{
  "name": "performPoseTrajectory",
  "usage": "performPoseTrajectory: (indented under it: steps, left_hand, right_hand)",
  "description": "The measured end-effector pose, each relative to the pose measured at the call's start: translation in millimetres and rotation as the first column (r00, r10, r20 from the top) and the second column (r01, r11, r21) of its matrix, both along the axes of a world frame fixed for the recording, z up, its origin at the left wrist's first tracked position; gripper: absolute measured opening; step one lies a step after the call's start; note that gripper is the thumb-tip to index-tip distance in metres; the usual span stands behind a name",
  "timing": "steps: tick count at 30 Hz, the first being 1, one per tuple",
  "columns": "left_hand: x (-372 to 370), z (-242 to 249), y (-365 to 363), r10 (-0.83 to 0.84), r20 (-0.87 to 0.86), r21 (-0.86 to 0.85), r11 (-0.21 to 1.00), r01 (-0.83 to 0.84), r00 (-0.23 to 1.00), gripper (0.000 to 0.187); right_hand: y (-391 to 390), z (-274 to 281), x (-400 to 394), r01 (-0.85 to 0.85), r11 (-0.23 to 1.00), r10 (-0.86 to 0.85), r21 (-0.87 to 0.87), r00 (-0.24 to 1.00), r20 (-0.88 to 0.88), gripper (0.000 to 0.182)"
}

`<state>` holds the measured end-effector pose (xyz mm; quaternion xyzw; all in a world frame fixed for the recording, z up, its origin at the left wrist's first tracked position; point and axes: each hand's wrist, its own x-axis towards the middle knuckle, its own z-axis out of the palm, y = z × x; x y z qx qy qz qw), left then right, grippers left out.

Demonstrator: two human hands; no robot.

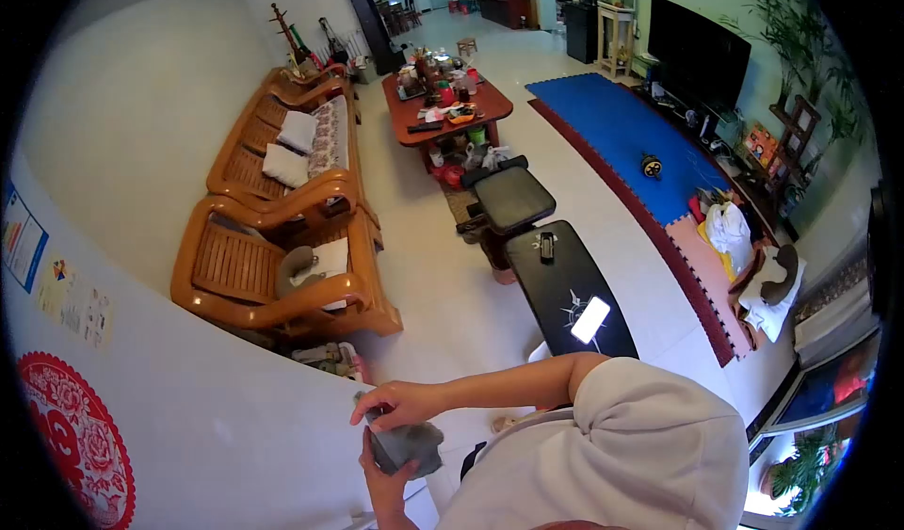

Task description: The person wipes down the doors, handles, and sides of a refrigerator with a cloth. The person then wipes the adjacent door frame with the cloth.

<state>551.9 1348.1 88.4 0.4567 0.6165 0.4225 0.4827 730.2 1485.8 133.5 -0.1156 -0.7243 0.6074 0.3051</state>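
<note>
A crumpled piece of grey cloth (414, 447) is held between both hands, close to a large white panel (245, 436). My right hand (403, 405) reaches in from above, its fingers bent and closed on the cloth's upper edge. From below, my left hand (384, 483) grips the same cloth, with the thumb on the near face and the fingers on the far side. Part of the cloth is hidden behind the fingers.
Beyond the panel stands a wooden armchair (235, 268). A black bench (527, 276) bears a phone (590, 320). Farther off are a cluttered red table (400, 111), a blue foam mat (603, 120) and a television (697, 50).
</note>
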Motion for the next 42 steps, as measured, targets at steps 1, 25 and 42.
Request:
performPoseTrajectory:
  steps: [1,25,42]
  left_hand:
    - [-4,-3,0,0.035,-0.289,0.009,0.999,-0.034,0.957,0.088]
    - [-60,177,-53,0.503,-0.841,0.531,0.838,0.127,0.198,0.037]
    - [-65,358,-304,0.99,0.065,0.955,-0.024,0.296,-0.127,0.022]
  right_hand:
    - [4,6,-2,0.046,0.999,-0.045,0.021,0.999,-0.018,0.031]
    - [-40,76,-193,-0.446,0.622,0.108,-0.643,0.863,-0.494,0.04]
    - [-59,181,-270,0.161,0.966,0.045,0.201,0.662,-0.748,0.033]
